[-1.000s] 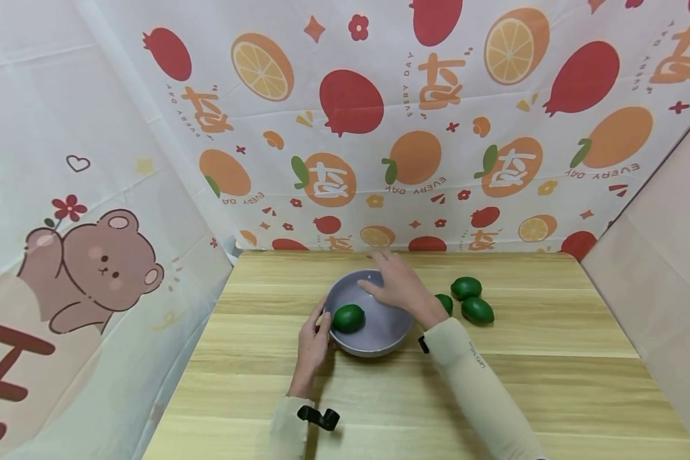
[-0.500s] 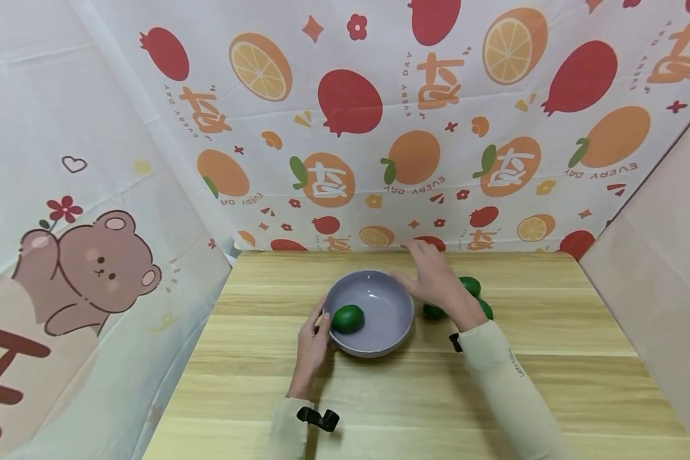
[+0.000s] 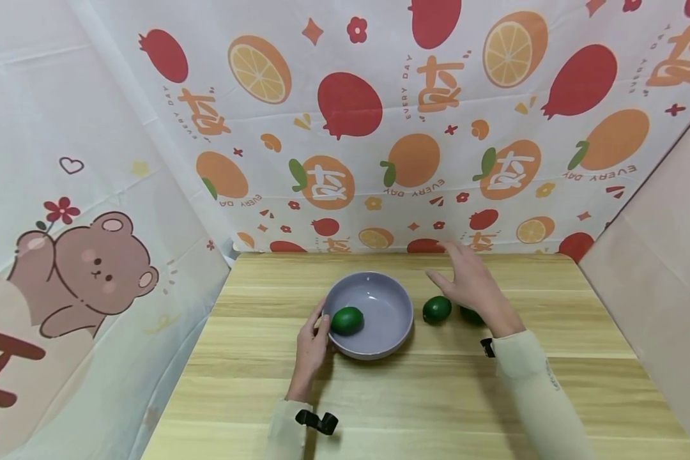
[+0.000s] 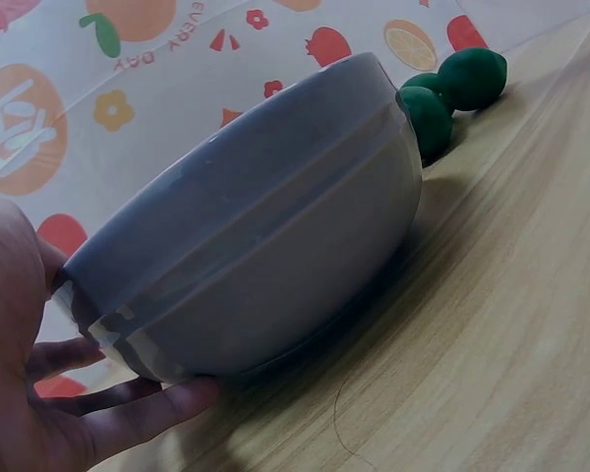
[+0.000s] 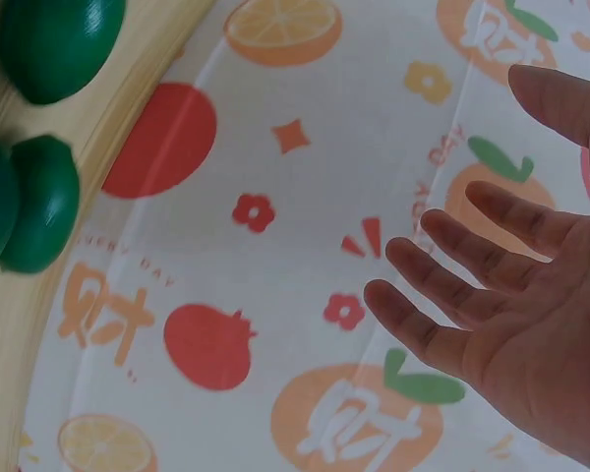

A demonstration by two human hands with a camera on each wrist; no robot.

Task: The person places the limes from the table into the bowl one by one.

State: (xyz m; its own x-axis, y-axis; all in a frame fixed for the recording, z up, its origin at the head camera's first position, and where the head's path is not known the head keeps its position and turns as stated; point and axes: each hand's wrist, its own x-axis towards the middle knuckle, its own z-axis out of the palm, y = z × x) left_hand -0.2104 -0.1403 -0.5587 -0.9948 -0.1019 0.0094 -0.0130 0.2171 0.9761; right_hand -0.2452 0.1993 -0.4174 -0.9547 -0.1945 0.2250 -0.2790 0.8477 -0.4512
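Observation:
A purple-grey bowl (image 3: 388, 319) stands on the table with one green lime (image 3: 347, 321) inside, at its left. My left hand (image 3: 312, 348) grips the bowl's left side; in the left wrist view, fingers (image 4: 143, 423) reach beneath the bowl (image 4: 265, 236). My right hand (image 3: 474, 281) hangs in the air above the limes right of the bowl, its fingers spread and holding nothing. One lime (image 3: 437, 309) lies beside the bowl, and another (image 3: 471, 315) is partly hidden under my right hand. In the right wrist view, limes (image 5: 61, 44) lie apart from the open palm (image 5: 541, 344).
The wooden table (image 3: 379, 409) ends at a fruit-print cloth (image 3: 345, 160) behind it. A bear-print cloth (image 3: 103, 268) hangs along the left, and a pale wall (image 3: 661, 255) stands at the right. Black straps (image 3: 317, 421) sit on the sleeves.
My right hand has moved right, from above the bowl to above the limes beside it. My left hand, the bowl and the lime inside have stayed in place.

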